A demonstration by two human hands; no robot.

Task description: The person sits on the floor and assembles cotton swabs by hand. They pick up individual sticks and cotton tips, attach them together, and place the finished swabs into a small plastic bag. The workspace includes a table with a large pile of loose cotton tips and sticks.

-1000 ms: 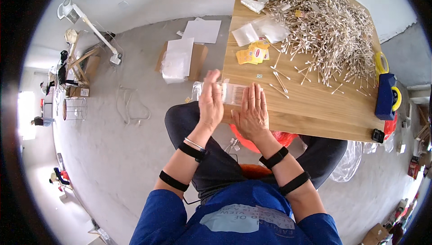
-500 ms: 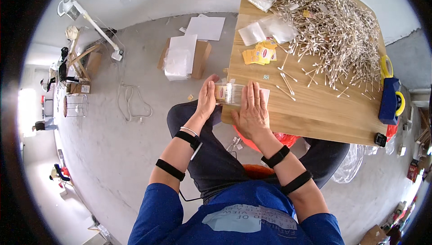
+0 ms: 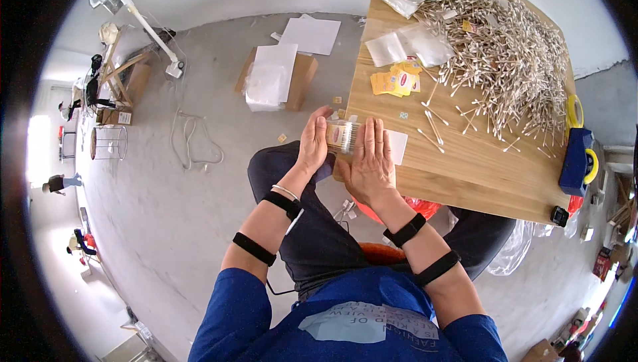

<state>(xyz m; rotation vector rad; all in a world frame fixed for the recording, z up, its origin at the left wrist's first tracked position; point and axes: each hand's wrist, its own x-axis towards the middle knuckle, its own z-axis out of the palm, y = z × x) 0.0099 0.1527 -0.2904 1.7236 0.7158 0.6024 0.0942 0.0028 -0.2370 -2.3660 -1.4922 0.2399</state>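
At the table's near left corner, a clear pack of cotton swabs (image 3: 340, 135) with a yellow card inside lies between my two hands. My left hand (image 3: 312, 143) is set against the pack's left end, its fingers stretched out. My right hand (image 3: 370, 163) lies flat across the right end, with straight fingers hiding part of it. A white card (image 3: 398, 147) pokes out to the right from beneath that hand. Farther along the table are a little stack of yellow cards (image 3: 397, 82) and some loose cotton swabs (image 3: 433, 127).
A large heap of cotton swabs (image 3: 505, 56) covers the far right of the wooden table (image 3: 465, 173). Clear bags (image 3: 425, 44) lie beside it. A blue object with yellow rings (image 3: 577, 161) and a small black box (image 3: 559, 215) sit at the right edge. A cardboard box (image 3: 302, 83) stands on the floor.
The right hand has slid left over the table, closer to my left hand, and more of the white card shows behind it. The whole view has shifted slightly.
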